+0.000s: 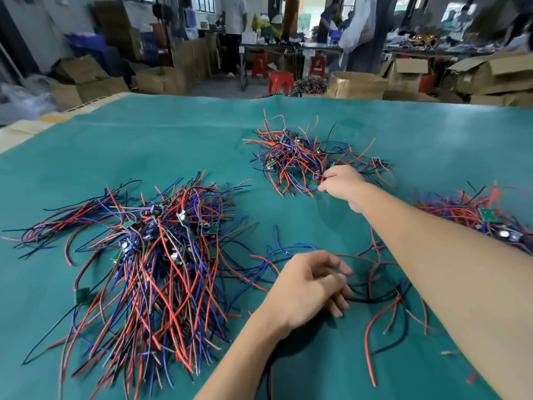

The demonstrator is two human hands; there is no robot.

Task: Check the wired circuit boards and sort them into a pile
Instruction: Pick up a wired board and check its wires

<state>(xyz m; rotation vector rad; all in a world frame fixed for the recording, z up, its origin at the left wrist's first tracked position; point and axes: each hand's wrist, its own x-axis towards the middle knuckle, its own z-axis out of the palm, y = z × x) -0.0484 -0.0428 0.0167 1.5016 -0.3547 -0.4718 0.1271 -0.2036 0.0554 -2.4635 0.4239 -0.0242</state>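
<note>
A cluttered workshop lies beyond: cardboard boxes stacked along the floor, red stools under a far bench, people standing at the back. Closer in, a green worktop fills the view.

Largest on it is the near-left pile of wired boards, its red, blue and black leads mostly running near-to-far and fanning toward the near edge. A smaller tangled far pile sits past the middle, and a third right pile shows at the right edge, partly hidden by the forearm. A few loose wires lie scattered on the near right.

The right hand is stretched out to the near-right edge of the far pile, fingers curled and pinching red wires there; whether a board hangs on them I cannot tell. The left hand rests low near the middle, fingers loosely curled over a black lead among the loose wires, apparently gripping it, though the hold is partly hidden.

What the next move seems to hinge on: the far pile lies directly ahead of the right hand, touching it, while the big pile lies well to the left, nearer the left hand, so anything pulled free would likely have to cross leftward and toward the body.
</note>
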